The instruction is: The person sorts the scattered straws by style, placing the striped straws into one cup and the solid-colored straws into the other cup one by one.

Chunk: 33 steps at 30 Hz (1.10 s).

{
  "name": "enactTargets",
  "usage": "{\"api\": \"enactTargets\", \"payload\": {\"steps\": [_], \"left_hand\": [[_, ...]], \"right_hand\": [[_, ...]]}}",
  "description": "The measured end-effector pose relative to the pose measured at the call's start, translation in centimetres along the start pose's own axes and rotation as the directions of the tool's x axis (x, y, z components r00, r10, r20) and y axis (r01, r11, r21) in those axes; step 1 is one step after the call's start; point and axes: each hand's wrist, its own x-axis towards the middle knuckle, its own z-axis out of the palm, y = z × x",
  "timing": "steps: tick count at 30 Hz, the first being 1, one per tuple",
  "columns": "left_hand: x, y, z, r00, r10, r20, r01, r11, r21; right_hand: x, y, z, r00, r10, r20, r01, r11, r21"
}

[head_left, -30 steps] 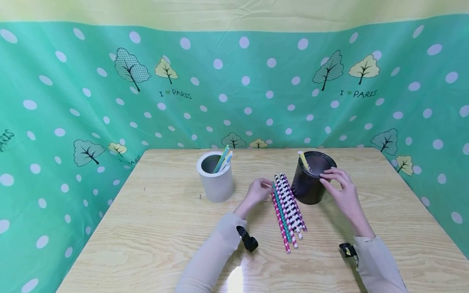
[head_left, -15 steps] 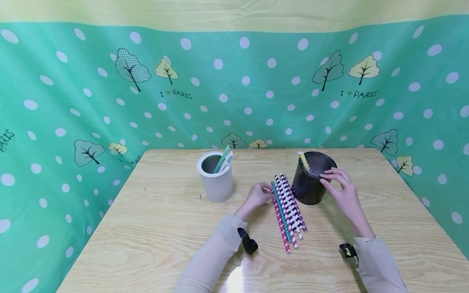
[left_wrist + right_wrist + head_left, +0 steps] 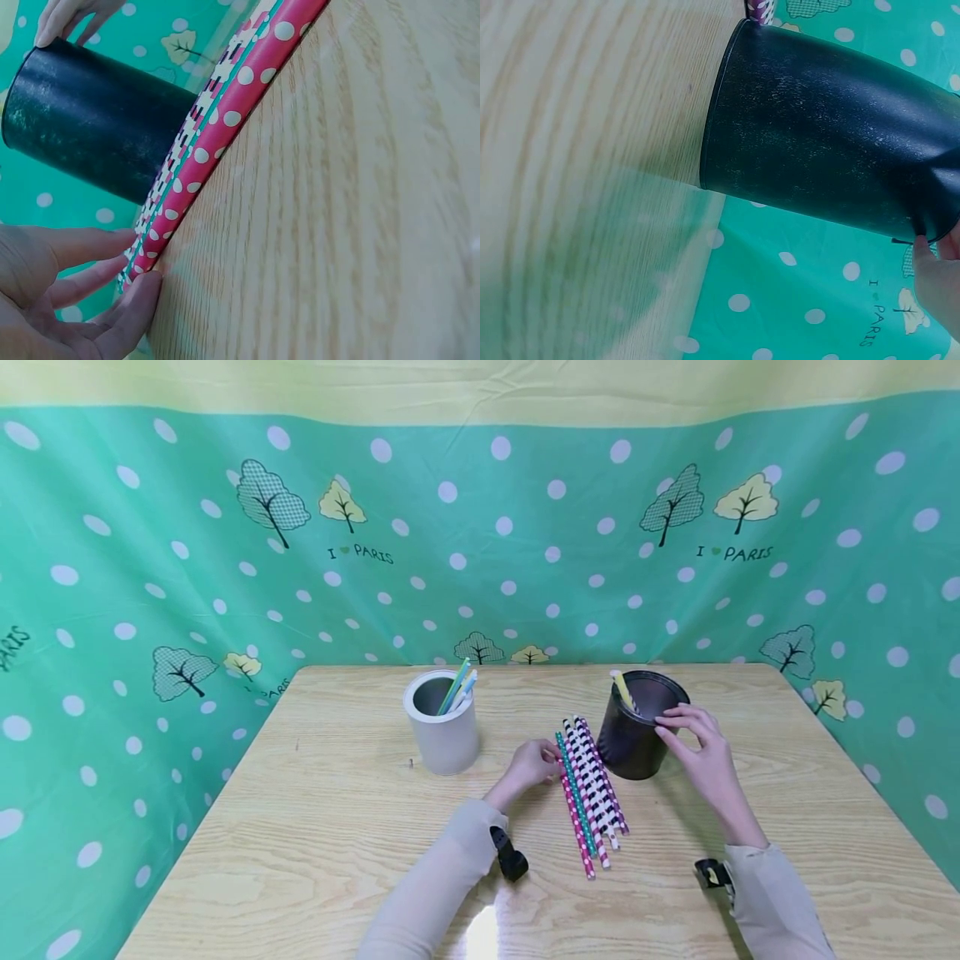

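Left hand (image 3: 534,763) on a pink straw (image 3: 225,131), right hand (image 3: 699,742) on a black cup (image 3: 628,747)

Wood-grain table (image 3: 330,827), green dotted cloth (image 3: 420,527) behind. The left hand pinches the straw's far end; the right hand grips the cup's near-right rim. The head view adds a white cup (image 3: 447,747), farther left; the wrist views, pale flecks on the black one.

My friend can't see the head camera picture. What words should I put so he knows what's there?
A person's left hand touches a row of patterned straws lying on a wooden table, while the right hand pinches the rim of a black cup. A white cup stands farther left; both cups hold more straws.
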Motion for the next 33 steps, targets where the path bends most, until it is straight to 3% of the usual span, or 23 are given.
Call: {"api": "enactTargets", "payload": {"steps": [4, 9, 12, 15, 22, 25, 33], "left_hand": [[0.1, -0.2, 0.1, 1.0, 0.018, -0.007, -0.017, 0.999, 0.031], [0.3, -0.3, 0.2, 0.999, 0.034, 0.001, -0.034, 0.996, 0.079], [0.4, -0.4, 0.3, 0.999, 0.047, 0.002, -0.047, 0.995, 0.089], [0.5, -0.5, 0.3, 0.999, 0.054, 0.0, -0.054, 0.995, 0.089], [0.7, -0.7, 0.5, 0.998, 0.062, -0.002, -0.061, 0.992, 0.107], [0.7, -0.7, 0.4, 0.999, 0.05, -0.002, -0.05, 0.992, 0.12], [0.7, -0.6, 0.5, 0.998, 0.066, -0.019, -0.061, 0.983, 0.173]], "right_hand": [[-0.1, 4.8, 0.3, 1.0, -0.017, -0.013, 0.017, 0.998, -0.068], [-0.1, 6.6, 0.4, 1.0, -0.024, -0.009, 0.024, 1.0, 0.001], [-0.1, 7.6, 0.6, 0.999, -0.034, -0.031, 0.033, 0.998, -0.047], [-0.1, 6.2, 0.6, 0.999, -0.042, -0.032, 0.041, 0.998, -0.041], [0.0, -3.2, -0.2, 1.0, 0.012, 0.004, -0.012, 1.0, -0.01], [-0.1, -3.4, -0.1, 1.0, 0.009, -0.007, -0.009, 1.0, 0.015], [-0.1, 1.3, 0.1, 1.0, -0.025, -0.015, 0.025, 1.0, 0.016]]}}
